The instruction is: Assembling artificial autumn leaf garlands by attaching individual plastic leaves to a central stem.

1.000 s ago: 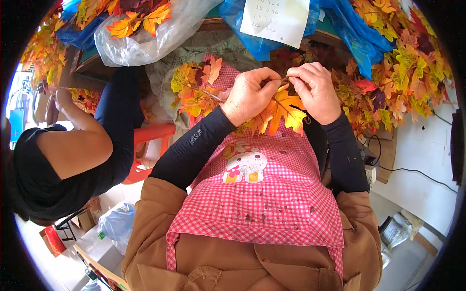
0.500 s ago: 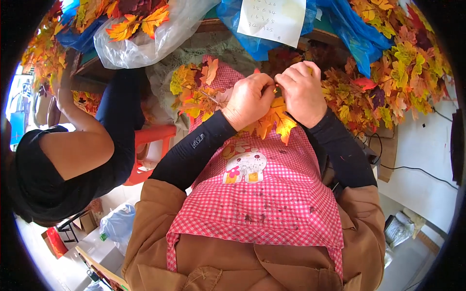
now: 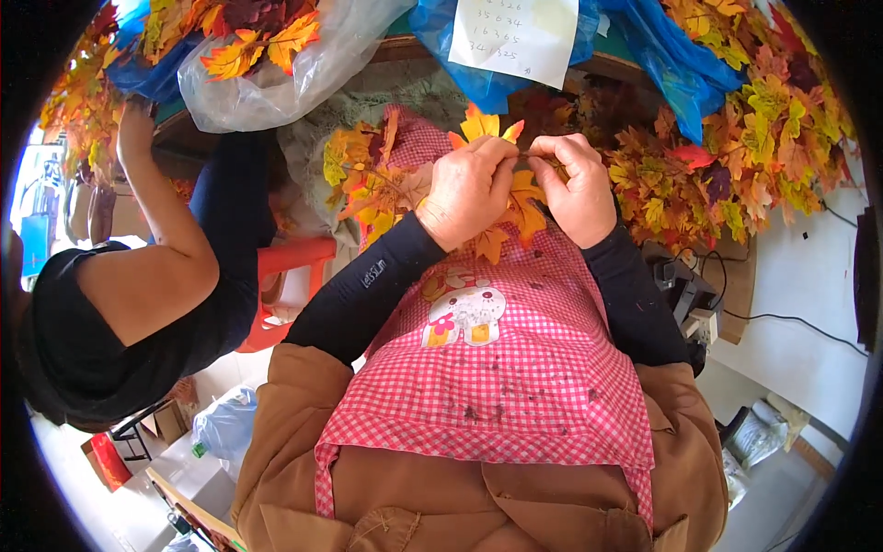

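Observation:
My left hand (image 3: 467,189) is closed round a spray of artificial maple leaves (image 3: 524,210) above my lap. Orange leaves hang below its fingers, and a yellow-orange leaf (image 3: 482,125) stands up beyond them. Left of that hand, a bunch of orange and yellow leaves (image 3: 368,184) fans out over the apron. My right hand (image 3: 581,193) is close by, its thumb and forefinger pinched at the spray between the hands. The fingers hide exactly which stem or leaf base they grip.
A red checked apron (image 3: 487,396) covers my lap. Leaf garlands (image 3: 754,147) heap at the right, beside a blue plastic bag (image 3: 676,64). Ahead are a clear bag (image 3: 267,97) and a paper sheet (image 3: 511,41). A co-worker (image 3: 138,294) sits at left by a red stool (image 3: 294,262).
A yellow-orange leaf now stands up beyond my left hand. My right hand has shifted slightly down and left. The co-worker's hand has risen toward the leaves at the far left.

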